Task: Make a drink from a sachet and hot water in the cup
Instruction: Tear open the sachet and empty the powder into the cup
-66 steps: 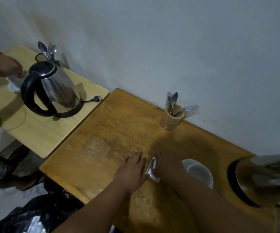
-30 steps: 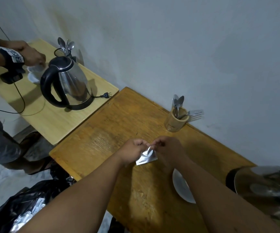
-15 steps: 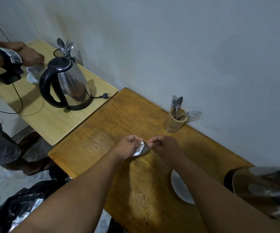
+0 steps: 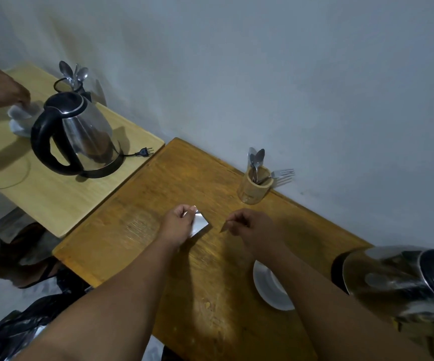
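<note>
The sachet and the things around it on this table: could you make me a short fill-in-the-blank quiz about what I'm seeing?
1. The left hand holds the silver ____.
2. The right hand pinches a small torn-off strip, so the two hands are now ____.
3. The spoons and fork stand in a wooden holder next to the ____.
4. The white cup sits under the right ____.

Missing words: sachet; apart; wall; forearm
</note>
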